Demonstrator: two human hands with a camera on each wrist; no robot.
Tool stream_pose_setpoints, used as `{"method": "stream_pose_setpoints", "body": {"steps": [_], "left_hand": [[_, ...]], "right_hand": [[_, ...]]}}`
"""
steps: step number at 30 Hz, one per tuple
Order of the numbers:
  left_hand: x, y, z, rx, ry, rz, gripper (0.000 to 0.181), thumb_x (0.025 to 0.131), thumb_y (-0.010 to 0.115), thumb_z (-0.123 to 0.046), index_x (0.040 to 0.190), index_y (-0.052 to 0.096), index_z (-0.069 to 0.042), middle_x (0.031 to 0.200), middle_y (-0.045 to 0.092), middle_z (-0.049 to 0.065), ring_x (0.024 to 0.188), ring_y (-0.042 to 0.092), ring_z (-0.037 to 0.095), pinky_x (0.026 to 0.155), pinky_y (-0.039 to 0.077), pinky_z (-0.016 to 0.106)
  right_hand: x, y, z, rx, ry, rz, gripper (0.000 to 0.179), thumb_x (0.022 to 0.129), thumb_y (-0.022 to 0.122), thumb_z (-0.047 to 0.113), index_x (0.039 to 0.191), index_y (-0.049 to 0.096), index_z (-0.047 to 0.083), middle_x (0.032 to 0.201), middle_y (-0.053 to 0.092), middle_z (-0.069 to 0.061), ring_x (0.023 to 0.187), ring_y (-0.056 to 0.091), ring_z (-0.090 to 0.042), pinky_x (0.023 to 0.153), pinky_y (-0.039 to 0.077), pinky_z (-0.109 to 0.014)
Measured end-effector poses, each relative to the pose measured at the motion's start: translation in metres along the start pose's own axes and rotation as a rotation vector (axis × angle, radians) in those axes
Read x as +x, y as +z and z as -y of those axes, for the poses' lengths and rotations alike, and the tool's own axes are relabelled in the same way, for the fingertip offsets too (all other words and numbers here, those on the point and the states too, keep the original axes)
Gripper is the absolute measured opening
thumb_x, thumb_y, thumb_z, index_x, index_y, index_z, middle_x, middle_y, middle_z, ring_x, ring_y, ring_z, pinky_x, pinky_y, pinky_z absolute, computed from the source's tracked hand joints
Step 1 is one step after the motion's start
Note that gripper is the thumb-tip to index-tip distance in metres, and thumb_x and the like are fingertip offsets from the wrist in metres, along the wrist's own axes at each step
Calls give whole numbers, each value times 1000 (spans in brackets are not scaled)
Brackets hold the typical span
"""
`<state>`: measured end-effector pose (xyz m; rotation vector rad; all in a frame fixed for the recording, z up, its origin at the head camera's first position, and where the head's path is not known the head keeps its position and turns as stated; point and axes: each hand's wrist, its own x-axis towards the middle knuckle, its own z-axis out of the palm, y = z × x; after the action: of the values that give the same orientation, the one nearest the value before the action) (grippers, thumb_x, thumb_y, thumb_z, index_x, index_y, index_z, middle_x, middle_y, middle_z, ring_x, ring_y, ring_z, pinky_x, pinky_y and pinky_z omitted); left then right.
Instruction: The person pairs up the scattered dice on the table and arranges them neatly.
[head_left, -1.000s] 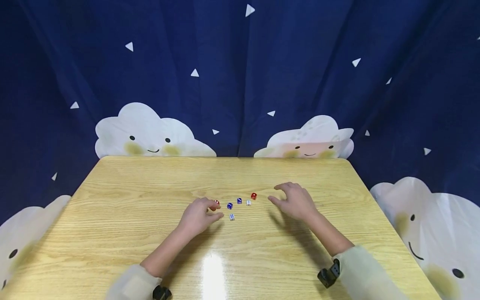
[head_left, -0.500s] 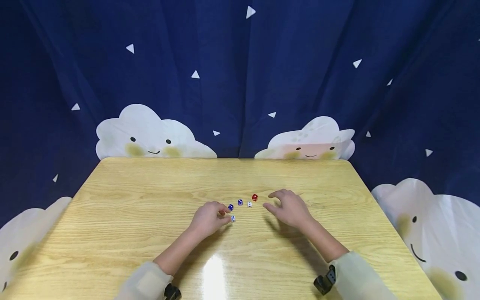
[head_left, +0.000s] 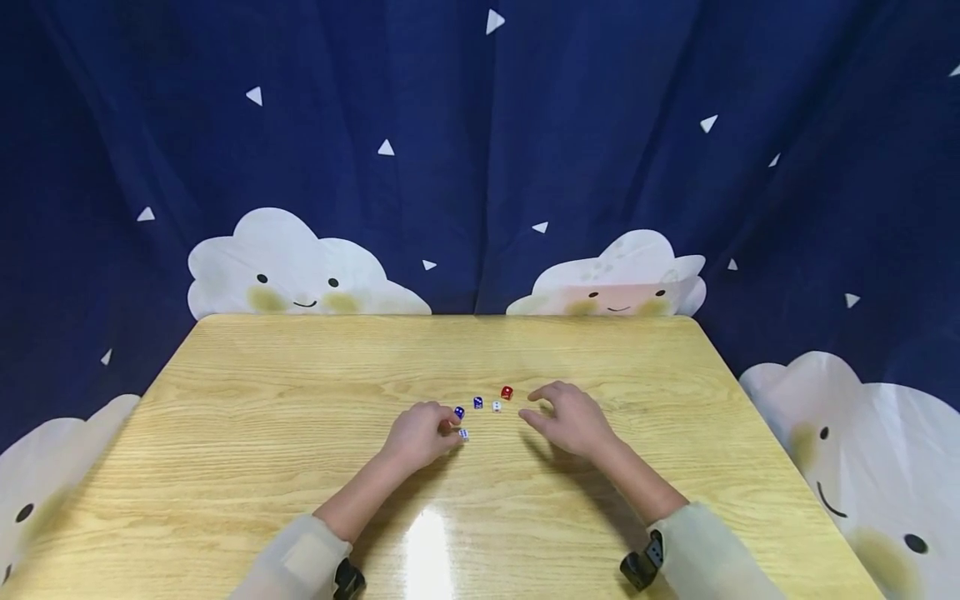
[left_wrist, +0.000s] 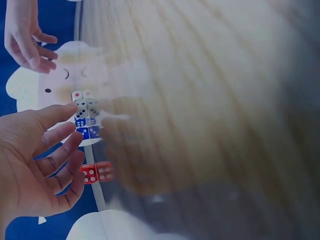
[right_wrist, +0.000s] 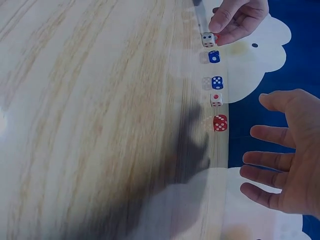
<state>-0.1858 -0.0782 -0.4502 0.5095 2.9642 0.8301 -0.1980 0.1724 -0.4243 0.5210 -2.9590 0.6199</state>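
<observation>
In the head view my left hand (head_left: 420,433) is low over the table, fingers loosely curved, thumb tip right at a white die (head_left: 463,434). A blue die (head_left: 459,412) stands by its index finger. Mostly hidden behind the fingers there, a red die (left_wrist: 89,173) shows beside them in the left wrist view. To the right stand another blue die (head_left: 478,402), another white die (head_left: 497,407) and another red die (head_left: 507,392). My right hand (head_left: 573,421) hovers just right of these, fingers apart, holding nothing.
The light wooden table (head_left: 300,367) ends at a back edge against a dark blue curtain (head_left: 450,125) with printed clouds and white triangles. A bright glare patch lies near the front. Light sleeves and dark wrist straps show on both arms.
My left hand has moved right, its thumb coming up to the white die and its fingers now covering the left red die. The right hand has moved slightly left toward the dice.
</observation>
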Motion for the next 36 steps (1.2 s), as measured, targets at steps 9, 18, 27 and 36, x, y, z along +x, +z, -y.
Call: {"method": "stream_pose_setpoints", "body": {"steps": [9, 18, 27, 36], "left_hand": [[0, 3, 0, 20, 12, 10, 17, 79, 73, -28, 88, 73, -15, 78, 66, -4, 73, 56, 12, 63, 45, 28], [-2, 7, 2, 36, 47, 2, 11, 79, 73, -27, 84, 73, -17, 77, 66, -5, 71, 56, 9, 61, 45, 25], [-9, 4, -4, 20, 73, 25, 13, 79, 72, -28, 84, 73, -17, 79, 67, -4, 73, 58, 9, 64, 47, 28], [-12, 3, -5, 22, 87, 33, 14, 80, 72, -29, 84, 72, -16, 77, 65, -5, 70, 56, 8, 61, 44, 25]], "right_hand": [[-2, 5, 2, 7, 6, 22, 38, 87, 61, 44, 109, 68, 14, 113, 66, -6, 105, 61, -26, 86, 48, -45], [-5, 12, 4, 19, -1, 28, 34, 87, 62, 41, 106, 69, 13, 107, 67, -5, 100, 63, -24, 84, 50, -42], [-5, 16, 4, 42, -4, 46, 34, 87, 63, 39, 108, 68, 13, 108, 67, -5, 101, 63, -24, 86, 49, -42], [-5, 18, 5, 28, -23, 34, 31, 86, 64, 38, 106, 69, 14, 109, 67, -3, 105, 62, -24, 90, 48, -41]]}}
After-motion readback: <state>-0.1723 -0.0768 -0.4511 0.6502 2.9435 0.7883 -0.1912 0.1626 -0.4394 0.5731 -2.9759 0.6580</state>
